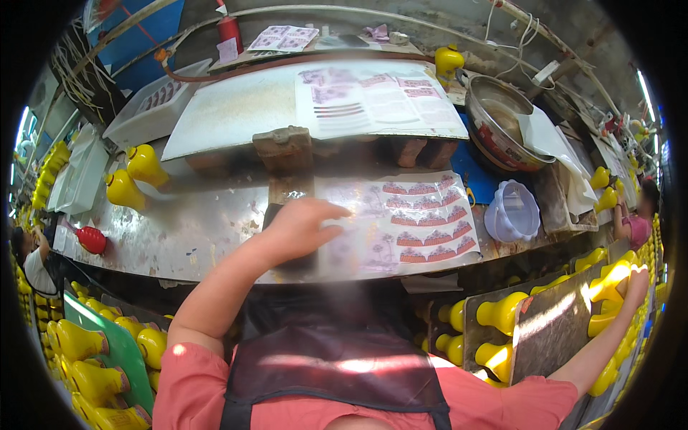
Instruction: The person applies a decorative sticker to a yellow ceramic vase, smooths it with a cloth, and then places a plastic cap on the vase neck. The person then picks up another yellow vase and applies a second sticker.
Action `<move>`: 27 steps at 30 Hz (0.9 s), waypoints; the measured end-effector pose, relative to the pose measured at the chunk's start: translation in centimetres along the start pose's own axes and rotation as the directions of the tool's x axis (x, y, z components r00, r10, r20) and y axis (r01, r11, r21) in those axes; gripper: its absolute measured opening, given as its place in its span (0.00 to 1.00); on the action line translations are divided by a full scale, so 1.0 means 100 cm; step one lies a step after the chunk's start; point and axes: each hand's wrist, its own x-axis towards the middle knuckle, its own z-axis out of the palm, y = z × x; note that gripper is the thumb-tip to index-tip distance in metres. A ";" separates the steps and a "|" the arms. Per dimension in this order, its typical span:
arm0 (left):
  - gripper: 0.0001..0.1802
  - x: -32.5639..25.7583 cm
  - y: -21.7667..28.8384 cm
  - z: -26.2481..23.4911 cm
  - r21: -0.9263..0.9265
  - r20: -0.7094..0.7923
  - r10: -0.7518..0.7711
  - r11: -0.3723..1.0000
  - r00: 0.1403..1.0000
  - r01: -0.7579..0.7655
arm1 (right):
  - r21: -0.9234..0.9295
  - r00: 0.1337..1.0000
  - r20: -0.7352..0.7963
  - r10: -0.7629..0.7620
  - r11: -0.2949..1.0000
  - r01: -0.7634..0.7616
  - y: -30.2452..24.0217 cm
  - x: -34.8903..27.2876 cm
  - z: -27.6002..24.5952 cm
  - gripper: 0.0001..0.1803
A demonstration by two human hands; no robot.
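Observation:
My left hand [304, 226] is over the metal worktable [172, 236], with its thumb and fingers apart and nothing between them. Just beyond its fingertips lies a printed decal sheet [430, 218] with rows of curved red-brown and purple patterns. A wooden block stand [283, 150] rises behind that hand. Stretched far out to the right, my right hand [634, 288] is closed around a glossy yellow vase [610, 282] at the edge of a board rack. Its fingers are partly hidden by the hand itself. More yellow vases [502, 313] lie on the boards beside it.
A raised white board [236, 107] carries wet decal sheets. A metal basin [502, 118] and a lilac plastic bowl [512, 211] stand at the right. Two yellow vases [125, 190] and a red brush-like tool [91, 239] sit at the left. Another person [636, 226] works at the far right.

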 end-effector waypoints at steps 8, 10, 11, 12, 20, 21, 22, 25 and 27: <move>0.22 0.029 0.036 -0.001 -0.184 -0.038 0.320 0.929 0.947 -0.322 | 0.534 0.964 -0.196 -0.182 0.805 0.260 -0.158 -0.131 -0.161 0.12; 0.31 0.036 0.053 0.002 -0.194 -0.101 0.384 0.897 0.918 -0.396 | 0.666 0.913 -0.248 -0.324 0.628 0.404 -0.212 -0.180 -0.209 0.09; 0.36 0.037 0.061 0.003 -0.194 -0.109 0.400 0.889 0.910 -0.414 | 0.719 0.872 -0.262 -0.413 0.519 0.461 -0.243 -0.204 -0.229 0.08; 0.41 0.037 0.067 0.003 -0.200 -0.179 0.442 0.858 0.879 -0.473 | 0.764 0.838 -0.275 -0.471 0.423 0.488 -0.273 -0.228 -0.246 0.07; 0.68 -0.008 0.036 0.009 -0.253 -0.573 0.308 0.815 0.760 -0.521 | 0.989 0.427 0.005 -0.904 0.068 0.132 -0.492 -0.359 -0.327 0.12; 0.71 -0.014 0.021 0.008 -0.202 -0.548 0.245 0.889 0.800 -0.411 | 0.992 0.405 0.034 -0.914 0.081 0.101 -0.519 -0.367 -0.327 0.13; 0.70 -0.030 0.009 0.010 -0.393 -0.524 0.092 0.856 0.847 -0.336 | 0.997 0.326 -0.055 -0.944 -0.033 0.072 -0.543 -0.377 -0.322 0.15; 0.66 -0.050 -0.021 0.016 -0.707 -0.415 -0.253 0.694 0.874 -0.135 | 0.999 0.298 0.006 -0.955 -0.006 -0.039 -0.606 -0.404 -0.285 0.22; 0.61 -0.051 -0.040 0.018 -0.705 -0.410 -0.381 0.709 0.829 -0.022 | 0.967 0.319 -0.154 -0.935 -0.076 0.242 -0.642 -0.436 -0.246 0.29</move>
